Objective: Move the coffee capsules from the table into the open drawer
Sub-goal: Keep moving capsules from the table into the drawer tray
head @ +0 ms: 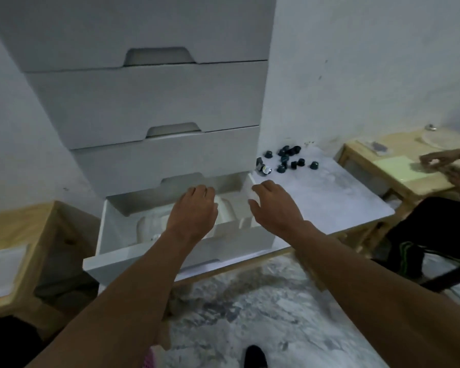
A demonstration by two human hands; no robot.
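Several dark coffee capsules (287, 158) lie scattered at the far left corner of a pale marble-topped table (329, 197), beside the white drawer unit. The unit's lowest drawer (109, 229) is pulled open, with white moulded inserts inside. My left hand (194, 211) hovers palm down over the middle of the drawer, fingers curled downward and hidden at the tips. My right hand (271, 203) hangs over the drawer's right wall, fingers loosely apart, nothing seen in it. The capsules are beyond my right hand.
Three closed drawers (144, 102) stack above the open one. A wooden side table (16, 248) stands at the left. Another person's hands (446, 166) work at a wooden table (377, 166) on the right, their dark-clothed legs below. Marbled floor and my feet lie below.
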